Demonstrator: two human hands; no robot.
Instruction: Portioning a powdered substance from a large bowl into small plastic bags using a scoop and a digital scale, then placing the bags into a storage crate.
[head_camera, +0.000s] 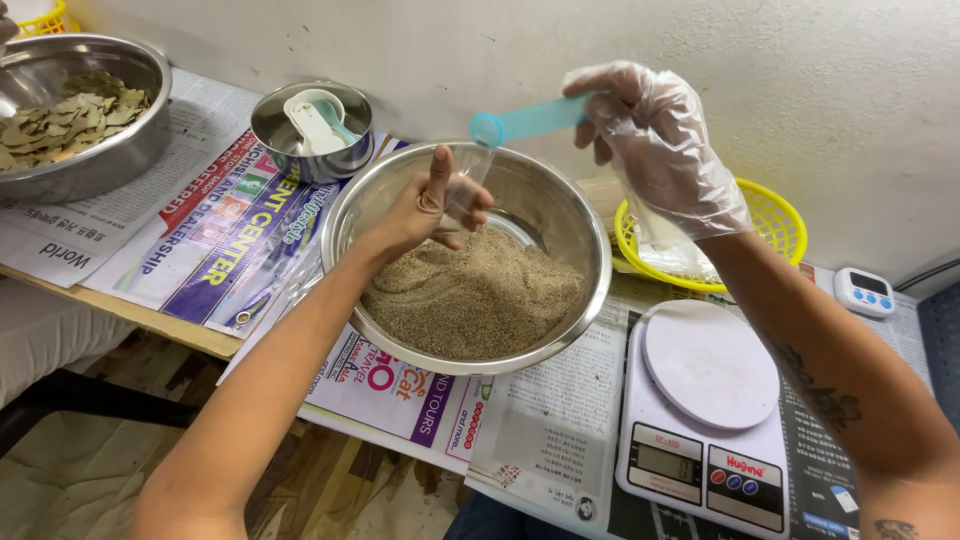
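A steel bowl (570, 225) in the middle of the table holds a heap of fine brown grain (470, 295). My bare left hand (425, 205) holds a small clear plastic pouch (466, 180) open over the bowl. My right hand (655, 145), in a thin clear plastic glove, grips a light blue measuring spoon (525, 122) by its handle. The spoon's cup is tipped right at the mouth of the pouch.
A white digital kitchen scale (705, 410) stands to the right front. Behind it are a yellow basket (775, 225) and a small white timer (864, 291). A small steel bowl with white scoops (312, 128) and a big steel bowl of dried leaves (70, 115) stand at the left. Newspapers (215, 240) cover the table.
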